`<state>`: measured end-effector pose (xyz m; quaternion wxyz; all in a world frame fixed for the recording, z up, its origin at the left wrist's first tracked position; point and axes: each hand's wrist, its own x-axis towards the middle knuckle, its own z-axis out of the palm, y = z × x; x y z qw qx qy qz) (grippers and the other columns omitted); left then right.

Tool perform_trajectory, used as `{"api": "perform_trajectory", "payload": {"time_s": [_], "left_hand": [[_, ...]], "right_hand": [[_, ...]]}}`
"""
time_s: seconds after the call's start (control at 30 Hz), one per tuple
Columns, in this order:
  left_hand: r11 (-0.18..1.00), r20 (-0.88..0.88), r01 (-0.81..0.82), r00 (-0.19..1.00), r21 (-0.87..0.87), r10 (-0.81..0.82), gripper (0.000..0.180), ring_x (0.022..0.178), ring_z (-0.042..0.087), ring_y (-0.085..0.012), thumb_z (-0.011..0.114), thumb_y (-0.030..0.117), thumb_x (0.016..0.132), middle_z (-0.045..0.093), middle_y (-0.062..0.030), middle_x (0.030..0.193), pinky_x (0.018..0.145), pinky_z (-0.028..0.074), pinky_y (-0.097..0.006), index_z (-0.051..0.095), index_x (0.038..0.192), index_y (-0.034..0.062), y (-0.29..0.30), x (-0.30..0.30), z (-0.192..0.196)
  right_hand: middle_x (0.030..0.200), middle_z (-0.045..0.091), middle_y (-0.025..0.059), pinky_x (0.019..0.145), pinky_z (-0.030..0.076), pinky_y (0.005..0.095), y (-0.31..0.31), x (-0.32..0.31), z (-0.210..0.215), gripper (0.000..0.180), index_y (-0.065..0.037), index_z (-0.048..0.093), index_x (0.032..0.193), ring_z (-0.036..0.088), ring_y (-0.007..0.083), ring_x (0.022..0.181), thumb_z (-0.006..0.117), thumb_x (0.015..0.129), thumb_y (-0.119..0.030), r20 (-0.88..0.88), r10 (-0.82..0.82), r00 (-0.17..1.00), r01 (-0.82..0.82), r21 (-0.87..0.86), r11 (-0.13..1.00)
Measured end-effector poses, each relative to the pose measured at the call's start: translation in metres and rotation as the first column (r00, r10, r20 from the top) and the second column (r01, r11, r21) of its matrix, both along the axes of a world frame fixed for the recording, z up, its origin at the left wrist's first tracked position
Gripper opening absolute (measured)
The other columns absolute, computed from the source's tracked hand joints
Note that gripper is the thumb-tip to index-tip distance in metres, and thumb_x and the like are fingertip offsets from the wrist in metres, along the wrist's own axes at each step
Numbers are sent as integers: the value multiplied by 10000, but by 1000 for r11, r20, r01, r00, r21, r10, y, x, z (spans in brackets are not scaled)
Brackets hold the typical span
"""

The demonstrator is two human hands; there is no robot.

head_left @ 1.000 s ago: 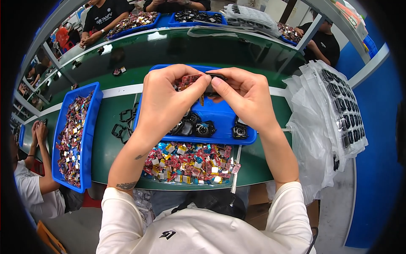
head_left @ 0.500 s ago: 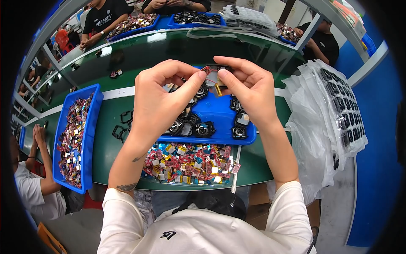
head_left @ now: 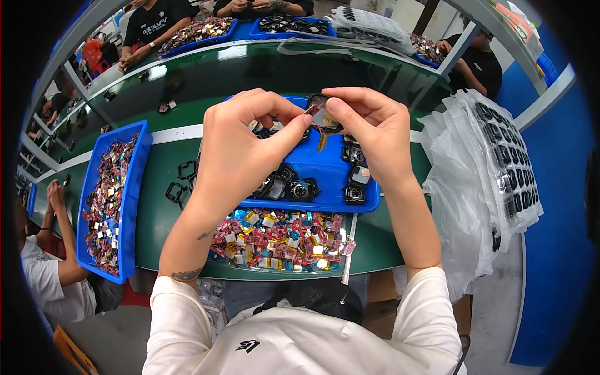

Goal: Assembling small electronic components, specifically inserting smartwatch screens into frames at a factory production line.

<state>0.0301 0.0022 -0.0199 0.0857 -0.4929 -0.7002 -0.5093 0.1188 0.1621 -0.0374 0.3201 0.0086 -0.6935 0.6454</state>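
Note:
Above a blue tray (head_left: 325, 165), my two hands meet over one small assembly. My right hand (head_left: 380, 131) grips a black watch case (head_left: 317, 99) between thumb and fingers. A gold ribbon strip (head_left: 322, 143) hangs below the case. My left hand (head_left: 250, 137) pinches a small red circuit board (head_left: 310, 109) with thumb and forefinger at the case's left side. Thin red wires seem to run between board and case; their ends are hidden by my fingers. Several black watch cases (head_left: 303, 189) lie in the tray.
Nearer me is a pile of red boards and small batteries (head_left: 281, 240). On the left stands a blue bin (head_left: 142, 187) of similar parts. Empty black frames (head_left: 178, 190) lie beside the tray. Stacked plastic trays (head_left: 506, 156) stand right. Co-workers sit left and across.
The watch case has tilted, so more of its black rim and inside show. My left fingers have shifted slightly right and down with the board; my right hand moved slightly right.

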Motion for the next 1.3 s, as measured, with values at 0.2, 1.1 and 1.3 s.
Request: {"api": "perform_trajectory", "payload": {"time_s": [0.2, 1.1, 1.3], "left_hand": [[976, 404, 202, 889, 80, -217, 104, 702, 595, -75, 704, 68, 790, 660, -50, 759, 645, 453, -195, 675, 827, -26, 0, -1, -3], [984, 443, -167, 879, -60, 176, 268, 706, 563, -50, 699, 263, 811, 666, -19, 779, 658, 428, -206, 695, 877, 2, 32, -106, -42], [774, 367, -473, 691, -421, 622, 337, 767, 664, -185, 759, 369, 707, 704, -82, 786, 753, 485, -302, 738, 837, 59, 50, -254, -115]], "right_hand": [[816, 667, 73, 625, 510, 198, -5, 1, -2, 171, 35, 655, 968, 627, 85, 702, 654, 805, -18, -58, -58, 997, 60, 32, 998], [795, 686, 151, 558, 494, 271, 16, 15, 18, 253, -63, 667, 1043, 652, 149, 615, 570, 813, -16, 36, -338, 940, 262, 554, 790], [942, 678, 123, 724, 504, 307, 31, 19, 24, 306, -48, 670, 981, 654, 225, 845, 525, 731, 53, -350, -107, 931, 334, 694, 638]]}}
